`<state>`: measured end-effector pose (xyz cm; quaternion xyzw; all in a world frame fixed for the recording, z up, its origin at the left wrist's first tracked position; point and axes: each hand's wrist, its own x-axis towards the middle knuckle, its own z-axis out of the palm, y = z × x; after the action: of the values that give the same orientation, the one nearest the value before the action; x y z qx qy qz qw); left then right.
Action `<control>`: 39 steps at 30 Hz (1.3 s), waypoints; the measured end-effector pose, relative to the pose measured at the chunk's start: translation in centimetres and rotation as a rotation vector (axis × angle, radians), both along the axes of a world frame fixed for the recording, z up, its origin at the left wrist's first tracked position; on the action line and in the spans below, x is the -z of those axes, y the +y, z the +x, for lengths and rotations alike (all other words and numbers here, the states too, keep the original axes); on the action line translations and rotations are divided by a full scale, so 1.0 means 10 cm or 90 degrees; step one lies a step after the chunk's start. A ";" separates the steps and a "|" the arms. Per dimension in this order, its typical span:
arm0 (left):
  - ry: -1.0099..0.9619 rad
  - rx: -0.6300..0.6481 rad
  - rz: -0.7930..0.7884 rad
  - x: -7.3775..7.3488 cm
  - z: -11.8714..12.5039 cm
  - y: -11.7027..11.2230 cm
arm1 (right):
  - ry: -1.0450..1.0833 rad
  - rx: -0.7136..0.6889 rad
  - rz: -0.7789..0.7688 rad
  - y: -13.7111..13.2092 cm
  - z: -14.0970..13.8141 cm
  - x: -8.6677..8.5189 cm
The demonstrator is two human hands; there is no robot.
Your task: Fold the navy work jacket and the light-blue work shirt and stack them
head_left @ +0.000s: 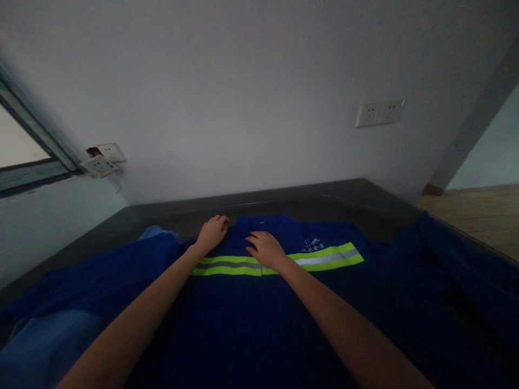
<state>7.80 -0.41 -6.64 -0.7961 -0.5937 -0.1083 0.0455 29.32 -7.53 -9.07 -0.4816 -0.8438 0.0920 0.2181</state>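
Note:
A dark blue work jacket lies spread front-up on a dark counter, its sleeves out to both sides. A yellow and grey reflective stripe runs across its chest, with a small white logo above it. My left hand rests on the left side of the collar, fingers curled onto the cloth. My right hand lies flat on the chest just below the collar, fingers stretched towards the placket.
The dark counter runs into a corner against a white wall. A double wall socket sits at the upper right, another socket at the left by a window. A wooden floor shows at the right.

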 end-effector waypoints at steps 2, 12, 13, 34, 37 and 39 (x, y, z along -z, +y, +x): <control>-0.039 0.071 0.045 0.08 0.07 -0.07 | 0.000 -0.001 0.001 0.00 0.00 0.00; -0.099 0.157 0.010 0.47 0.06 -0.05 | 0.016 -0.006 0.013 0.01 0.01 0.01; -0.108 0.154 0.006 0.45 0.06 -0.03 | 0.017 -0.009 0.014 0.01 0.01 0.01; -0.268 0.173 -0.057 0.42 0.17 -0.06 | 0.001 -0.009 0.021 0.03 0.00 0.04; -0.261 0.185 -0.112 0.38 0.18 -0.08 | 0.000 -0.012 0.022 0.04 0.00 0.05; -0.223 0.193 -0.128 0.36 0.20 -0.08 | 0.001 -0.012 0.023 0.04 0.00 0.05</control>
<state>9.77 -1.18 -10.20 -0.8458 -0.4739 -0.1907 -0.1541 29.36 -7.15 -9.59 -0.4697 -0.8495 0.0789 0.2269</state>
